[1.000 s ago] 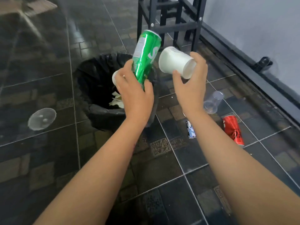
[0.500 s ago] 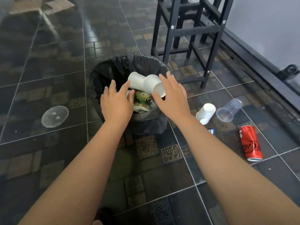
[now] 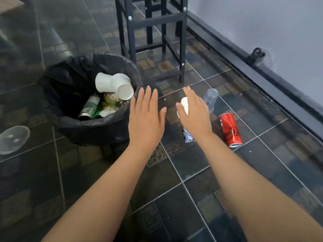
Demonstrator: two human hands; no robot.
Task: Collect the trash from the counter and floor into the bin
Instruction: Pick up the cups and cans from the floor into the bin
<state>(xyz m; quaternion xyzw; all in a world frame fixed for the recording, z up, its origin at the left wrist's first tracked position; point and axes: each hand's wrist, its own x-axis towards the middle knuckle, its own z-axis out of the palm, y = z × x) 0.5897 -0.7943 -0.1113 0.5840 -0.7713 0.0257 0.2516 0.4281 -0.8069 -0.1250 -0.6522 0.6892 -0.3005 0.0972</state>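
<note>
Left hand (image 3: 146,117) beside the bin (image 3: 87,127), right hand (image 3: 196,113) over a white cup (image 3: 184,105); both spread flat, holding nothing.

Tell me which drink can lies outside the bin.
The red can, on the floor right of the right hand; the green can is inside the black-lined bin.

The left hand (image 3: 146,117) hangs flat, fingers straight, just beside the bin (image 3: 90,124); the right hand (image 3: 196,113) is spread over a white cup (image 3: 184,105) on the floor (whether it touches, I cannot tell); a pair of cups (image 3: 111,84) and a green can (image 3: 90,107) lie inside the bin; a clear cup (image 3: 211,97), red can (image 3: 230,130) and wrapper (image 3: 188,136) lie near the right hand; a clear lid (image 3: 13,138) lies left of the bin.
</note>
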